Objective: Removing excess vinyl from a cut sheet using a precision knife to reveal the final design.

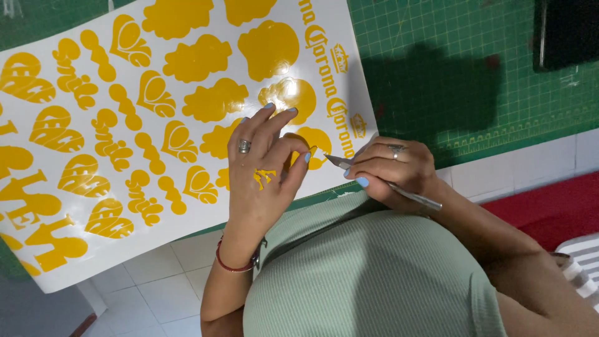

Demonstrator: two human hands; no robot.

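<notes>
Large white backing sheet covered with glossy yellow vinyl cut-outs, lying slanted across a green gridded cutting mat, its lower edge hanging over the white tiled counter. Yellow shapes in rows: hearts, scalloped blobs, curly lettering, blocky letters at the far left edge. Near the sheet's right lower corner, a round yellow sticker shape under the fingertips.

Left hand spread flat on the sheet, fingers loosely extended, thumb and forefinger pinching lightly at the edge of that round shape; nothing else gripped. Small scrap of yellow vinyl stuck to the back of this hand. Ring on 1 finger, red cord bracelet at the wrist, pale blue nails.

Right hand curled closed around a slim silver craft knife, held like a pen, blade tip touching the sheet just beside the left thumb. Ring on 1 finger here too.

Pale green ribbed top filling the lower middle of the view. Dark shadow cast on the mat right of the sheet. Black flat object at the top right corner of the mat, kind not clear. Red surface beyond the counter's edge, striped cloth at the far right. No containers in view.
</notes>
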